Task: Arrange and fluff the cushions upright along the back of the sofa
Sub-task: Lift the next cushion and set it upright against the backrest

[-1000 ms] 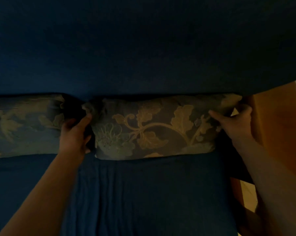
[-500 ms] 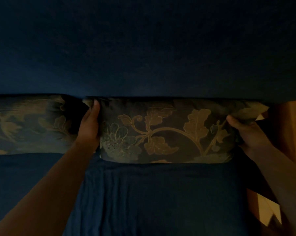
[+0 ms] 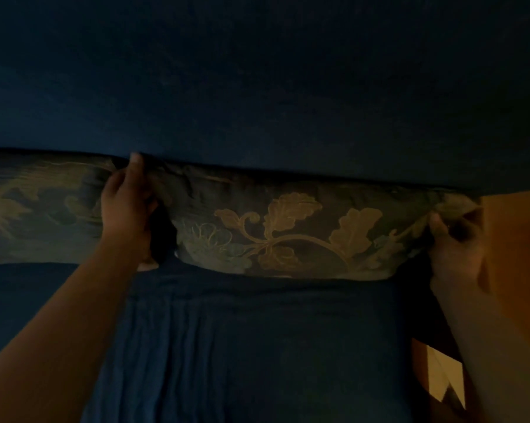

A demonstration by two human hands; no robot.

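A dark cushion with a pale leaf-and-flower pattern (image 3: 288,236) stands against the blue sofa back (image 3: 257,87), its lower edge on the blue seat (image 3: 242,346). My left hand (image 3: 126,206) grips its upper left corner, fingers curled over the top edge. My right hand (image 3: 450,242) pinches its right corner beside the sofa's end. A second patterned cushion (image 3: 41,209) stands to the left, touching my left hand. The scene is very dim.
An orange-brown wooden surface (image 3: 514,254) rises at the right, close to my right hand. Below it a patch of pale floor (image 3: 440,377) shows. The seat cover has loose folds in front of me.
My left hand has climbed from the cushion's left side to its top corner. The cushion has shifted to the right and its left top is pulled up. My right hand followed the right corner.
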